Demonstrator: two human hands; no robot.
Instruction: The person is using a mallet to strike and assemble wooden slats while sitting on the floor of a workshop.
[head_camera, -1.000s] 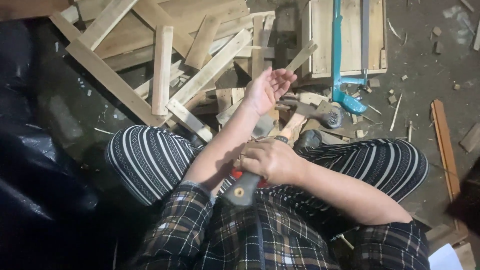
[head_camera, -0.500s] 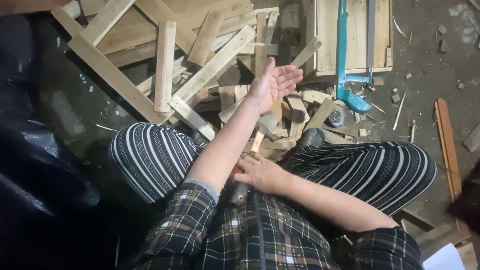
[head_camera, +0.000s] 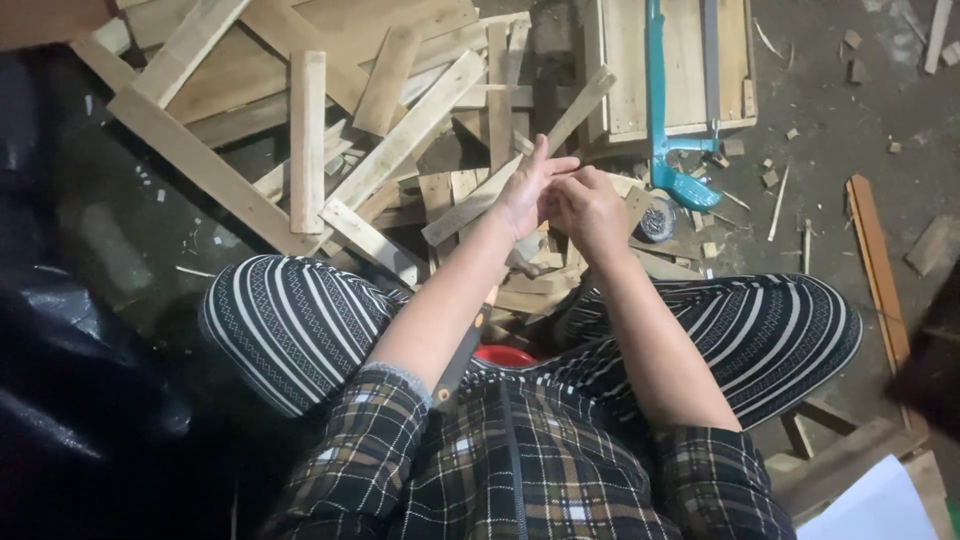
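Our left hand (head_camera: 527, 192) and right hand (head_camera: 590, 205) meet above the knees, fingers pinched together on something too small to tell. The hammer (head_camera: 470, 345) leans at six o'clock between our legs; it could slide off unheld.

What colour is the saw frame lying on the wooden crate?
Teal saw frame, clearest in the head view.

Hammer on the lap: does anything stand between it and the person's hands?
Only the person's own left forearm, which crosses over the hammer and hides part of it. The left hand and right hand meet above the wooden slats; nothing else visible lies between them and the handle.
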